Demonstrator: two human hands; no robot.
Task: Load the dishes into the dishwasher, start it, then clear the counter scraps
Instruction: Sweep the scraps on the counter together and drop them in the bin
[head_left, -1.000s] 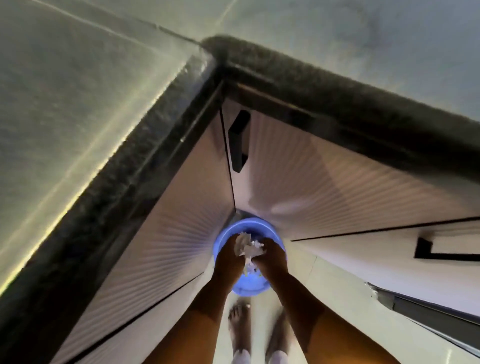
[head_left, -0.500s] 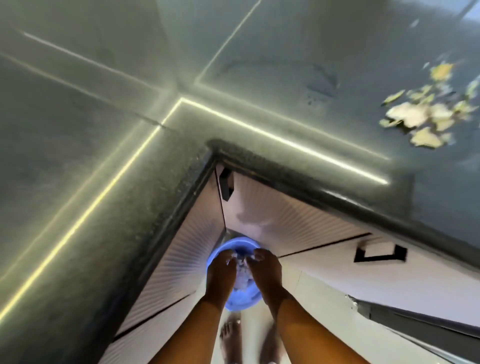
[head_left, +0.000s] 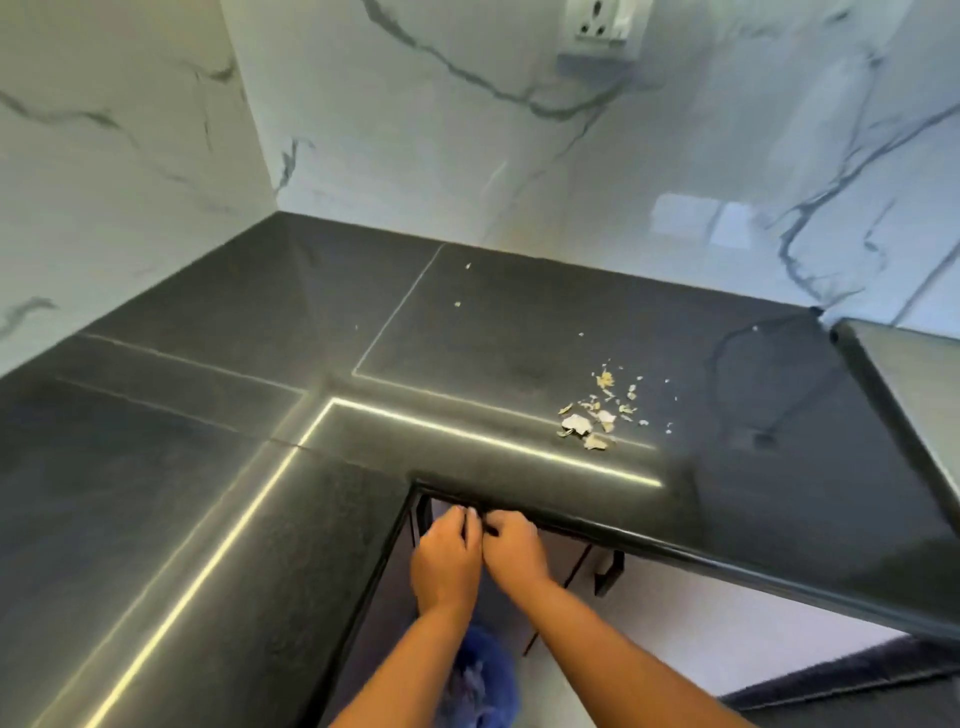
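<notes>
Scraps lie on the black counter, in a loose heap just behind the bright light strip, and the counter itself makes an L around the inner corner where I stand. From my hands the heap is forward and to the right, across the rounded front edge, so the coming move, as I judge it, is a reach up and over that edge toward the right side. The heap is longer from front-left to back-right: the bigger pale flakes are at the near end, and the fine crumbs spread away toward the wall. Some single crumbs lie well apart, farther back and to the left near the seam.

Below me, between my forearms, is the blue bin on the floor, with pale scraps already inside it.

Both hands are together just under the counter edge at the inner corner. My right hand is nearer to the heap; my left hand is touching it on the other side. Fingers of both are curled, but the fingertips are hidden against the dark edge, so I cannot tell if they hold something or nothing.
</notes>
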